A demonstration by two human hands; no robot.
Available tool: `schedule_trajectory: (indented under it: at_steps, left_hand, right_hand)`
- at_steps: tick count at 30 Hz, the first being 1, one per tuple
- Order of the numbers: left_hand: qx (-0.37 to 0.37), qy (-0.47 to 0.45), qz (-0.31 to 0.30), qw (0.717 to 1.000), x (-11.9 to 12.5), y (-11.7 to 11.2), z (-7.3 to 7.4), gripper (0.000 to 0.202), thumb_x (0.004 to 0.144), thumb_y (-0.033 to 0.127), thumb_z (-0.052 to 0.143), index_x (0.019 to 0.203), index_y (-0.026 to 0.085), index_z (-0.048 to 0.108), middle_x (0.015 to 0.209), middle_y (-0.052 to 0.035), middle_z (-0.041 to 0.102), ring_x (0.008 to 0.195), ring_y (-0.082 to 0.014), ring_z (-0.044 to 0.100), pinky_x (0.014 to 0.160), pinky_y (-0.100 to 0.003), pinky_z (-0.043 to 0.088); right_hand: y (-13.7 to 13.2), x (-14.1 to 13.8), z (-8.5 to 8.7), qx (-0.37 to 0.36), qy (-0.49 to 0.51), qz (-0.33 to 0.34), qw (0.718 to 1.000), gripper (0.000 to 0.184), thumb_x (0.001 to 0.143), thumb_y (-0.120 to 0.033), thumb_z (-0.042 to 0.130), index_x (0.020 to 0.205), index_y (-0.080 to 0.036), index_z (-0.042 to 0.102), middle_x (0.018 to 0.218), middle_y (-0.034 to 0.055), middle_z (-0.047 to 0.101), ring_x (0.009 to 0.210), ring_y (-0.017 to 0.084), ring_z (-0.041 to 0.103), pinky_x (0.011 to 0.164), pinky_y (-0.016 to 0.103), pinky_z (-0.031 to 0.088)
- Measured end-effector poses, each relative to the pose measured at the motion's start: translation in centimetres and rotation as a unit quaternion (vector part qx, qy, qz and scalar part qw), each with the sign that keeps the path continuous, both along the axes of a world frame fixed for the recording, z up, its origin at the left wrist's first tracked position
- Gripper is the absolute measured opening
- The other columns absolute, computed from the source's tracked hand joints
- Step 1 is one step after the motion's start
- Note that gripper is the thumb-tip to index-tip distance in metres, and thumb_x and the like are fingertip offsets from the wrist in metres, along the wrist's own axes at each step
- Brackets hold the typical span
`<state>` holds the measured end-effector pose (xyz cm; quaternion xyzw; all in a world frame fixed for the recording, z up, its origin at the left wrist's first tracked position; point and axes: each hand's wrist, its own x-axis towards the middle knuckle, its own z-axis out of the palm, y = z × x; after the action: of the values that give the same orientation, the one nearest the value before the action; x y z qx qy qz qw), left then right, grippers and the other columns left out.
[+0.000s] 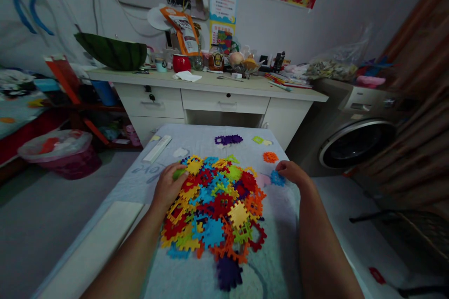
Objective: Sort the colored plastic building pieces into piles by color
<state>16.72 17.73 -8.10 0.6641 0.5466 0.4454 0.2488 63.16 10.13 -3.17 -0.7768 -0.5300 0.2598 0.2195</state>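
A heap of colourful notched plastic building pieces [213,201] in red, yellow, blue, orange and green covers the middle of the cloth-covered table [277,266]. At the heap's upper left edge, my left hand [167,187] has its fingers closed around a green piece [178,174]. My right hand [293,172] pinches the edge of a blue building piece [277,178] low over the cloth on the right. Just beyond it lies an orange piece [270,157]. Farther back are a row of purple pieces [228,139] and a yellow-green pair [261,140]. A dark purple piece [229,273] lies at the near side.
A white strip-shaped object [157,149] lies at the table's far left, and a long white board [93,247] along its left edge. Behind stands a white desk [224,102] with a cut watermelon [112,51] and clutter. A washing machine [354,126] is at right, a pink bin [66,159] at left.
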Motion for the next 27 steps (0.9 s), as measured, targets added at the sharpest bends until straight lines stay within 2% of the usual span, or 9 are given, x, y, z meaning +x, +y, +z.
schedule_trajectory:
  at_steps: [3,7,12,16,19,23,27]
  left_hand:
    - [-0.002,0.001,-0.003,1.0,0.0,0.0,0.1,0.035,0.077,0.049,0.059,0.097,0.022,0.069,0.124,-0.0095,0.064,0.118,-0.0287,0.058,0.111,-0.047,0.039]
    - [-0.009,0.005,0.001,1.0,0.0,-0.1,0.2,0.037,0.077,0.049,0.058,0.099,0.022,0.069,0.125,-0.0098,0.064,0.119,-0.029,0.057,0.111,-0.047,0.038]
    - [-0.007,-0.001,0.002,1.0,0.0,-0.2,0.3,0.034,0.077,0.049,0.059,0.097,0.023,0.07,0.123,-0.0092,0.064,0.117,-0.0281,0.059,0.11,-0.046,0.039]
    - [-0.006,-0.001,0.004,1.0,0.0,-0.2,0.3,0.034,0.077,0.049,0.059,0.097,0.023,0.07,0.124,-0.0085,0.064,0.118,-0.028,0.058,0.111,-0.046,0.038]
    - [-0.006,-0.002,0.001,1.0,0.1,-0.2,0.2,0.034,0.077,0.048,0.06,0.097,0.024,0.07,0.125,-0.008,0.063,0.12,-0.0277,0.057,0.112,-0.045,0.038]
    - [-0.003,-0.011,-0.002,1.0,0.1,0.0,0.0,0.034,0.077,0.048,0.06,0.098,0.023,0.07,0.123,-0.0078,0.063,0.12,-0.027,0.057,0.112,-0.043,0.038]
    - [0.0,-0.009,0.0,1.0,0.1,0.0,-0.2,0.033,0.077,0.046,0.061,0.098,0.023,0.07,0.123,-0.0074,0.064,0.12,-0.0267,0.057,0.112,-0.043,0.038]
  right_hand:
    - [0.0,-0.4,0.2,-0.007,-0.048,-0.004,0.999,0.016,0.066,-0.007,0.06,0.078,-0.016,0.066,0.072,-0.0011,0.063,0.066,0.011,0.055,0.061,0.02,0.04]
    - [0.0,-1.1,0.7,-0.032,-0.074,0.051,0.995,0.015,0.069,-0.012,0.064,0.083,-0.016,0.068,0.077,-0.0002,0.064,0.068,0.011,0.055,0.061,0.02,0.04]
    - [-0.3,-1.3,1.3,-0.064,-0.104,0.061,0.991,0.024,0.065,-0.001,0.055,0.078,-0.017,0.068,0.074,-0.0001,0.065,0.067,0.011,0.056,0.059,0.019,0.039]
    - [-0.2,-2.2,2.5,-0.006,-0.112,0.067,0.991,0.033,0.064,0.001,0.053,0.084,-0.017,0.071,0.087,0.0035,0.067,0.077,0.014,0.059,0.068,0.022,0.043]
    - [0.3,-4.8,3.7,0.045,-0.065,0.135,0.988,0.027,0.069,-0.006,0.058,0.089,-0.017,0.072,0.091,0.0042,0.067,0.081,0.015,0.06,0.074,0.025,0.045]
    - [0.8,-10.8,4.7,0.072,0.022,0.264,0.961,0.015,0.078,-0.019,0.063,0.092,-0.017,0.069,0.084,0.0022,0.066,0.078,0.015,0.059,0.073,0.026,0.046]
    - [0.7,-16.5,4.8,0.153,0.019,0.329,0.932,0.021,0.082,-0.016,0.06,0.102,-0.018,0.069,0.103,0.0063,0.069,0.094,0.018,0.061,0.088,0.032,0.047]
